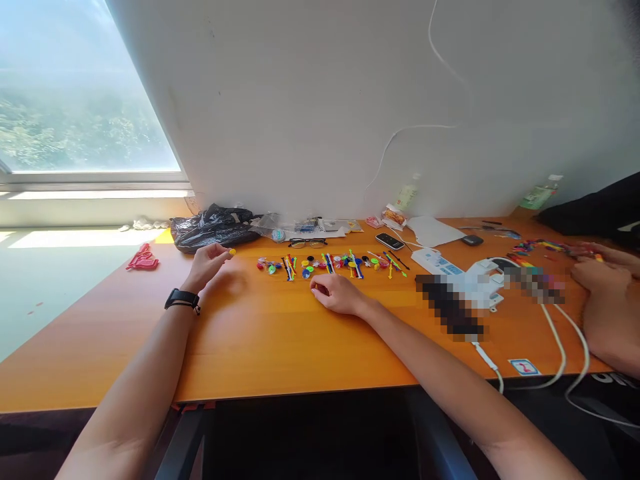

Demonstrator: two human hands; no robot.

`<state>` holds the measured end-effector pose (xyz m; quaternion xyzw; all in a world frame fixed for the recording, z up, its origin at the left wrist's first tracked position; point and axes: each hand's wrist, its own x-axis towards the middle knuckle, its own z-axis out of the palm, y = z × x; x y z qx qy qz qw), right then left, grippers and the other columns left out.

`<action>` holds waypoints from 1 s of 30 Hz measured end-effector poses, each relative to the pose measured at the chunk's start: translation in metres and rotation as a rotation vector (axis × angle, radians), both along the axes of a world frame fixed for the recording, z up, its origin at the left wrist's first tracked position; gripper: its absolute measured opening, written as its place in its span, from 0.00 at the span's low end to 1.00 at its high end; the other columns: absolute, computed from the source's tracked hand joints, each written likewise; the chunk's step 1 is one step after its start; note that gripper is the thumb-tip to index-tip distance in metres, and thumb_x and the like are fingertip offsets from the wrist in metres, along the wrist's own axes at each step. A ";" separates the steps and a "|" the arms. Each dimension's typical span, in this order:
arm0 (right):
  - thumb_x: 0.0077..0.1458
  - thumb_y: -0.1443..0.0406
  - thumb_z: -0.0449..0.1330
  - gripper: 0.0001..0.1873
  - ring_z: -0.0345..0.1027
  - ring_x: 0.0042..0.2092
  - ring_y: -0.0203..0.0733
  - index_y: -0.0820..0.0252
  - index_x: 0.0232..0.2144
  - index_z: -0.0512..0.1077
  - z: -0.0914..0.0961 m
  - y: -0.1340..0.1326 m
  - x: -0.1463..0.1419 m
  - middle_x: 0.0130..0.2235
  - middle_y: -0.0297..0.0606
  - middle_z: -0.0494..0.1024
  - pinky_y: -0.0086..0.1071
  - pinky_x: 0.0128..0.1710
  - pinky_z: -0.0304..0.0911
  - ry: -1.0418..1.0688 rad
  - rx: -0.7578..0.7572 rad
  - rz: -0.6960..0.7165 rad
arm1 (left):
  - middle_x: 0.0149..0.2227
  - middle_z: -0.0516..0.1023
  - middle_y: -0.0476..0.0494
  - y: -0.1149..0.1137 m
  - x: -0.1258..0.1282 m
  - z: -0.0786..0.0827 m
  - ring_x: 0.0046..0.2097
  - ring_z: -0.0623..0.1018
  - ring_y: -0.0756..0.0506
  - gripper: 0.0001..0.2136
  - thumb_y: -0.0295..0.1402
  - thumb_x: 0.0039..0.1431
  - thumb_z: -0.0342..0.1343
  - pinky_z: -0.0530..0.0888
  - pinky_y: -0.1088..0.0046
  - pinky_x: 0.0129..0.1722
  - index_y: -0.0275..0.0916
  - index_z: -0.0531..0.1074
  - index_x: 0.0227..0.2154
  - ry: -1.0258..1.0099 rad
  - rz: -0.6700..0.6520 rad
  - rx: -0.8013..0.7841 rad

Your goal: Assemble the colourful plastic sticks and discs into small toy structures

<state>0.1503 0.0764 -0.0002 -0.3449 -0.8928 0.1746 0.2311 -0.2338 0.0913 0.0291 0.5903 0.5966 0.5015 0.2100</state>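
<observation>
My left hand (207,264), with a black band on its wrist, is raised over the table at left. Its thumb and fingers pinch a small round yellow plastic piece (233,252). My right hand (338,294) rests on the table with curled fingers, just in front of a row of small coloured plastic parts. What lies inside those fingers, if anything, is hidden. In that row are thin coloured sticks (289,268) in bundles, and between them small round pieces (307,272) in green, blue, yellow and red.
Behind the row lie eyeglasses (307,243) and a black plastic bag (213,228). A red plastic piece (143,258) is at far left. Toward the right are a black remote-like device (390,241), a white power strip (439,266) and cables (555,340). Another person's hands (603,270) handle coloured parts at far right.
</observation>
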 end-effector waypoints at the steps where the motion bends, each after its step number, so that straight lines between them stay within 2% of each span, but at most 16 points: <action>1: 0.62 0.69 0.59 0.05 0.64 0.31 0.36 0.60 0.35 0.76 0.000 0.000 0.000 0.30 0.33 0.75 0.29 0.32 0.51 0.001 -0.001 0.001 | 0.28 0.79 0.45 -0.003 0.003 0.006 0.33 0.77 0.45 0.10 0.38 0.48 0.64 0.73 0.70 0.34 0.39 0.71 0.24 -0.034 -0.013 0.012; 3: 0.62 0.69 0.59 0.05 0.64 0.30 0.36 0.60 0.36 0.76 -0.001 0.000 -0.001 0.29 0.32 0.74 0.29 0.32 0.51 0.001 -0.011 0.003 | 0.25 0.77 0.45 -0.007 0.013 0.015 0.33 0.77 0.45 0.09 0.36 0.48 0.62 0.73 0.70 0.33 0.40 0.68 0.23 -0.090 -0.111 -0.019; 6: 0.63 0.69 0.59 0.05 0.63 0.30 0.35 0.61 0.37 0.76 -0.001 -0.002 -0.002 0.29 0.32 0.74 0.28 0.32 0.52 0.013 -0.029 0.006 | 0.27 0.80 0.44 -0.013 0.041 0.020 0.31 0.77 0.46 0.05 0.34 0.49 0.60 0.72 0.71 0.32 0.39 0.71 0.27 -0.084 -0.375 -0.190; 8: 0.63 0.68 0.60 0.07 0.64 0.31 0.35 0.61 0.43 0.76 0.000 -0.005 -0.003 0.32 0.33 0.76 0.28 0.33 0.54 0.043 -0.021 0.012 | 0.28 0.82 0.44 -0.016 0.067 0.018 0.28 0.75 0.48 0.05 0.34 0.50 0.59 0.72 0.71 0.31 0.38 0.73 0.29 -0.056 -0.584 -0.326; 11: 0.62 0.63 0.65 0.19 0.65 0.32 0.35 0.60 0.54 0.73 0.005 -0.012 -0.007 0.40 0.36 0.78 0.28 0.35 0.58 0.109 0.002 0.056 | 0.28 0.81 0.46 -0.023 0.110 0.007 0.26 0.74 0.49 0.08 0.33 0.47 0.60 0.70 0.73 0.27 0.38 0.75 0.32 -0.053 -0.805 -0.465; 12: 0.61 0.62 0.66 0.21 0.66 0.33 0.35 0.59 0.55 0.72 0.007 -0.015 -0.008 0.42 0.36 0.78 0.28 0.35 0.58 0.126 0.002 0.079 | 0.27 0.81 0.46 -0.026 0.121 0.004 0.25 0.74 0.50 0.09 0.34 0.49 0.60 0.69 0.74 0.26 0.37 0.76 0.33 -0.058 -0.855 -0.496; 14: 0.61 0.60 0.67 0.17 0.66 0.34 0.36 0.58 0.51 0.74 0.009 -0.018 -0.010 0.42 0.36 0.78 0.28 0.35 0.59 0.142 -0.002 0.121 | 0.26 0.79 0.48 -0.030 0.138 -0.002 0.25 0.73 0.51 0.09 0.33 0.50 0.59 0.65 0.77 0.24 0.36 0.77 0.35 -0.086 -0.904 -0.500; 17: 0.62 0.62 0.66 0.08 0.66 0.34 0.37 0.60 0.41 0.75 0.009 -0.019 -0.011 0.39 0.37 0.79 0.28 0.34 0.59 0.143 0.004 0.145 | 0.25 0.77 0.49 -0.035 0.147 -0.006 0.23 0.71 0.53 0.07 0.32 0.51 0.59 0.60 0.79 0.21 0.36 0.76 0.33 -0.129 -0.900 -0.500; 23: 0.62 0.59 0.66 0.10 0.65 0.32 0.37 0.59 0.39 0.75 0.009 -0.020 -0.009 0.33 0.34 0.76 0.28 0.33 0.57 0.109 -0.019 0.131 | 0.22 0.74 0.50 -0.036 0.144 -0.010 0.22 0.68 0.52 0.08 0.37 0.55 0.60 0.60 0.78 0.22 0.36 0.76 0.31 -0.077 -0.855 -0.471; 25: 0.62 0.57 0.66 0.11 0.64 0.31 0.37 0.59 0.37 0.75 0.010 -0.021 -0.009 0.31 0.33 0.75 0.29 0.32 0.56 0.117 -0.028 0.104 | 0.22 0.74 0.50 -0.034 0.144 -0.013 0.23 0.68 0.51 0.10 0.39 0.55 0.61 0.61 0.76 0.24 0.36 0.76 0.30 -0.038 -0.780 -0.334; 28: 0.62 0.55 0.65 0.12 0.62 0.31 0.37 0.59 0.38 0.76 0.010 -0.021 -0.008 0.31 0.33 0.74 0.29 0.32 0.57 0.188 -0.031 0.069 | 0.23 0.72 0.50 -0.027 0.139 -0.018 0.25 0.67 0.51 0.12 0.40 0.57 0.60 0.60 0.76 0.26 0.37 0.73 0.25 0.051 -0.535 -0.027; 30: 0.64 0.54 0.64 0.14 0.62 0.31 0.36 0.59 0.41 0.76 0.008 -0.021 -0.009 0.32 0.33 0.74 0.29 0.32 0.57 0.259 -0.052 0.061 | 0.22 0.71 0.50 -0.021 0.135 -0.021 0.25 0.66 0.51 0.12 0.40 0.60 0.58 0.59 0.75 0.26 0.37 0.73 0.25 0.118 -0.400 0.082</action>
